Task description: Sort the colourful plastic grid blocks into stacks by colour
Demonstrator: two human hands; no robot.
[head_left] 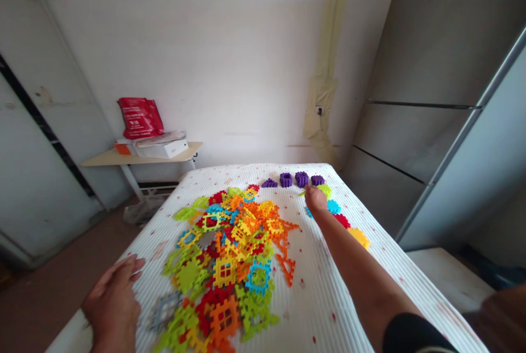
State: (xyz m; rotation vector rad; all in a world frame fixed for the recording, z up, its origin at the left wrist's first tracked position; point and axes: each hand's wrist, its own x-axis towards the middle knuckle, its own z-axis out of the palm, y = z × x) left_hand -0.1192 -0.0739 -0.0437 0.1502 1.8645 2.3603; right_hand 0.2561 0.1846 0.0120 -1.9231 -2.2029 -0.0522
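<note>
A large heap of flat, notched plastic pieces (225,271) in green, yellow, orange, red, blue and grey covers the middle and left of the table. My left hand (114,301) rests near the left edge beside the heap, fingers apart, holding nothing. My right hand (315,198) reaches to the far right with its fingers pressed together on a green piece (302,193). Purple pieces (301,179) stand in stacks in a row just beyond it. Green, blue (333,207), red (342,220) and yellow pieces (359,238) lie along the right side, partly behind my right arm.
The table has a white ribbed cover (312,309) with small red marks. At the back left, a small shelf table (102,159) bears a white box (166,148) and a red bag (139,118). A grey refrigerator (411,117) stands to the right.
</note>
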